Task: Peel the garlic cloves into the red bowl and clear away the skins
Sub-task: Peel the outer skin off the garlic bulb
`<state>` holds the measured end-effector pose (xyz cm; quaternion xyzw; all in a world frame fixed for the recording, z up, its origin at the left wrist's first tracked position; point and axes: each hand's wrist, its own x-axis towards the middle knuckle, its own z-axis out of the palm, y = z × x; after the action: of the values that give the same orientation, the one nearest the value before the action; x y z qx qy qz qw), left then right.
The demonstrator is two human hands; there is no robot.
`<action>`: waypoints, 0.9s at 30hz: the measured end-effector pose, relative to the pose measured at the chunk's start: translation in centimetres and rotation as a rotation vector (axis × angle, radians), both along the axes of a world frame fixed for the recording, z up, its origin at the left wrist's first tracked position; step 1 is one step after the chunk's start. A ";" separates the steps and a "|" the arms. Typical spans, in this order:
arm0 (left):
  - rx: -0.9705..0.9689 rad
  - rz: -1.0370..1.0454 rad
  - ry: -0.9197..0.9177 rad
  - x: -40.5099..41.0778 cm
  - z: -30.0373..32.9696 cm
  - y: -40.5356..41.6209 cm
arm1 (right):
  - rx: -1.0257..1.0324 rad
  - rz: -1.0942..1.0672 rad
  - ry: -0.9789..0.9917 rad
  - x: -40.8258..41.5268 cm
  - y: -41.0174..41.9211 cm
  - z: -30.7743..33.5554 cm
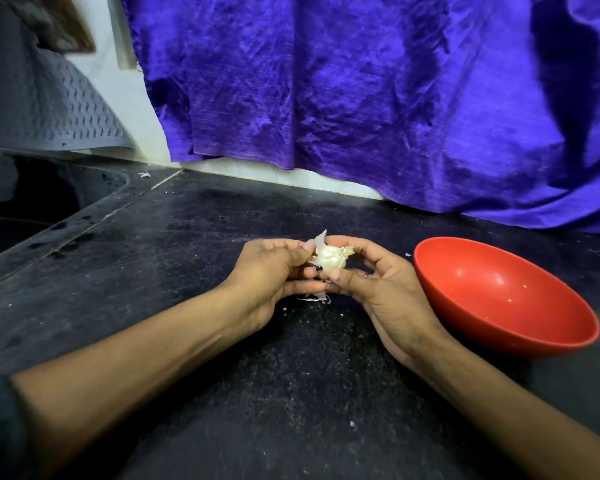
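A white garlic bulb is held between both hands above the middle of the dark counter. My right hand grips the bulb with curled fingers and thumb. My left hand pinches a loose flap of papery skin at the bulb's upper left. Thin skin pieces lie on the counter just under the hands. The red bowl stands to the right of my right hand, upright, with only a few tiny flecks inside.
A sink is sunk into the counter at the left. Purple cloth hangs along the back wall and drapes onto the counter at the right. A grey ribbed mat leans at the far left. Small skin flecks dot the counter.
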<state>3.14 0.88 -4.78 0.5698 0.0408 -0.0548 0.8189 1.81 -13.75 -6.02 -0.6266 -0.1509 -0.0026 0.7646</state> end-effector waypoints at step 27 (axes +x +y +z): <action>-0.002 -0.040 -0.033 0.1 0.1 0.0 | 0.021 0.047 0.026 0.0 -0.1 0.4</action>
<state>3.19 0.92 -4.71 0.5707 0.0158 -0.0620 0.8187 1.84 -13.80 -5.65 -0.6146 -0.1554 0.0219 0.7731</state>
